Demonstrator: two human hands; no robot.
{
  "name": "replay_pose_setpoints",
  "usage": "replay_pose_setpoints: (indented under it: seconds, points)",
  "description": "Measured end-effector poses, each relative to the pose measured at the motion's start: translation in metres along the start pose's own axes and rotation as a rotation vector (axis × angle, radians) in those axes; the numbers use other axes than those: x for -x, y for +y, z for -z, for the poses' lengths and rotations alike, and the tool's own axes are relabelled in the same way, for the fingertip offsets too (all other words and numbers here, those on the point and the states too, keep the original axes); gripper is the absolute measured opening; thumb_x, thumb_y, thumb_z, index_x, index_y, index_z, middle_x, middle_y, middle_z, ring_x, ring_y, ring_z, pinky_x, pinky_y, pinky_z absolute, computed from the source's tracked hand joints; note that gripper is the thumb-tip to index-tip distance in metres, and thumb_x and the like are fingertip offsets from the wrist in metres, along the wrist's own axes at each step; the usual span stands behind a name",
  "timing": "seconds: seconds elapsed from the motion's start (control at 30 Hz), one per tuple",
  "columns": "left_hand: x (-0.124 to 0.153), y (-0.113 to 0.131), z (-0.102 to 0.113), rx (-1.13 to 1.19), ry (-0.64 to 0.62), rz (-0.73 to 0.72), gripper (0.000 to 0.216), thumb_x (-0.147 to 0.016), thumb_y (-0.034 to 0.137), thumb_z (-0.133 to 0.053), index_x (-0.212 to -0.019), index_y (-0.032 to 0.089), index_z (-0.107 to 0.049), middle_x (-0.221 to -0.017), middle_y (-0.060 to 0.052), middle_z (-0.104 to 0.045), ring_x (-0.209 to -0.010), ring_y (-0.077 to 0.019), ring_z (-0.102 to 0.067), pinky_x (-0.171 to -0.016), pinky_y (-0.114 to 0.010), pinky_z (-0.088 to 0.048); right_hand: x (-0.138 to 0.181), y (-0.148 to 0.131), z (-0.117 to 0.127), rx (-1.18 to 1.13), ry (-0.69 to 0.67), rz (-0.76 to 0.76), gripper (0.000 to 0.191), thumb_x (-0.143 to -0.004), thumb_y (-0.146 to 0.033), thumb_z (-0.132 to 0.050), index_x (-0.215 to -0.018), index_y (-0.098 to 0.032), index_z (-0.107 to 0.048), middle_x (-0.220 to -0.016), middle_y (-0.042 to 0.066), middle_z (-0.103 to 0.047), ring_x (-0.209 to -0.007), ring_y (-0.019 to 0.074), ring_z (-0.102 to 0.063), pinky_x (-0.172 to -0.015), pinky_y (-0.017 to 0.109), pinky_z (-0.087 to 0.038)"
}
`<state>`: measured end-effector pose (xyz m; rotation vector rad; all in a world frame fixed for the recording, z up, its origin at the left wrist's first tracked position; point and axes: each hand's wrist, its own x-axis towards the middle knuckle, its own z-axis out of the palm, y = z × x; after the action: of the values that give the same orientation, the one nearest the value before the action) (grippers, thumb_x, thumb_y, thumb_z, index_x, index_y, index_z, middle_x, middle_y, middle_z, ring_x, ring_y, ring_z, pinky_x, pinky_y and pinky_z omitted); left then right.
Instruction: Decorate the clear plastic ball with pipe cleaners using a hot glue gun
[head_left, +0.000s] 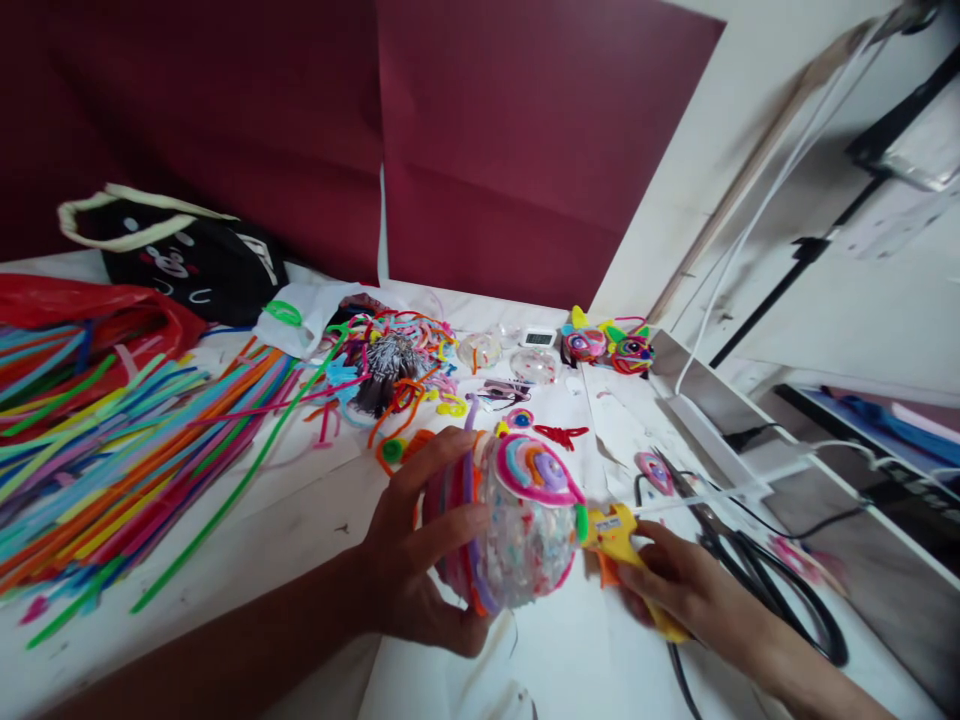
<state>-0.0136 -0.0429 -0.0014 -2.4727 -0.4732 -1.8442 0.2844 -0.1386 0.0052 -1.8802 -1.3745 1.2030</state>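
My left hand point(431, 545) is closed around a round clear plastic ball point(529, 550). Rows of coloured pipe cleaners cover the ball's left side, and a pink, blue and orange eye shape point(536, 468) sits on its upper front. My right hand point(667, 580) grips a yellow hot glue gun point(613, 530) by its handle. The gun's green nozzle meets the ball's right edge, just below the eye's pink corner; whether glue is coming out cannot be seen. Large black-handled scissors point(750, 570) lie to the right of my right hand.
Many loose pipe cleaners point(172, 440) spread across the left of the table. Two decorated balls point(607, 345), clear balls point(534, 365) and a small white digital display point(538, 338) stand at the back. A black bag point(180, 260) is at back left. A white cable runs along the right.
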Motion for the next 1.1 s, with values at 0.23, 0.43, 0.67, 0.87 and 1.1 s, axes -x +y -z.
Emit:
replay_pose_setpoints:
  seconds: [0.23, 0.43, 0.67, 0.87, 1.1]
  points:
    - [-0.005, 0.0, 0.001, 0.107, -0.02, -0.077, 0.079, -0.051, 0.018, -0.064, -0.129, 0.016, -0.049, -0.152, -0.018, -0.035, -0.131, -0.0415, -0.045, -0.102, -0.061, -0.048, 0.023, -0.045, -0.008, 0.151, 0.08, 0.384, 0.069, -0.084, -0.055, -0.067, -0.146, -0.036, -0.041, -0.142, 0.011, -0.055, -0.119, 0.0281, -0.062, -0.092, 0.041, -0.057]
    - [-0.002, 0.001, 0.0, 0.142, -0.043, -0.077, 0.084, -0.051, 0.017, -0.066, -0.132, 0.017, -0.047, -0.153, -0.017, -0.033, -0.133, -0.0445, -0.044, -0.1, -0.064, -0.049, 0.021, -0.076, -0.038, -0.11, -0.057, 0.595, 0.077, -0.081, -0.051, -0.074, -0.147, -0.049, -0.034, -0.151, 0.003, -0.047, -0.133, 0.0251, -0.051, -0.11, 0.044, -0.044]
    - [-0.003, 0.0, 0.0, 0.158, -0.039, -0.095, 0.079, -0.053, 0.021, -0.068, -0.129, 0.016, -0.048, -0.152, -0.018, -0.034, -0.132, -0.0435, -0.045, -0.1, -0.065, -0.049, 0.016, -0.082, -0.043, -0.172, -0.01, 0.671, 0.063, -0.083, -0.036, -0.076, -0.136, -0.054, -0.047, -0.141, -0.005, -0.055, -0.124, 0.0182, -0.058, -0.102, 0.031, -0.05]
    - [-0.003, 0.0, -0.001, 0.183, -0.065, -0.08, 0.077, -0.056, 0.023, -0.068, -0.13, 0.018, -0.046, -0.151, -0.018, -0.036, -0.133, -0.0423, -0.045, -0.104, -0.065, -0.046, 0.016, -0.083, -0.043, -0.212, -0.018, 0.697, 0.065, -0.082, -0.03, -0.078, -0.135, -0.053, -0.049, -0.14, -0.006, -0.057, -0.124, 0.0164, -0.058, -0.102, 0.026, -0.05]
    - [-0.002, -0.002, -0.003, 0.188, -0.078, -0.1, 0.08, -0.053, 0.02, -0.066, -0.131, 0.017, -0.046, -0.151, -0.019, -0.036, -0.131, -0.0409, -0.046, -0.106, -0.065, -0.044, 0.013, -0.081, -0.044, -0.23, -0.066, 0.68, 0.065, -0.084, -0.027, -0.076, -0.136, -0.052, -0.047, -0.141, -0.006, -0.056, -0.125, 0.0154, -0.057, -0.103, 0.025, -0.048]
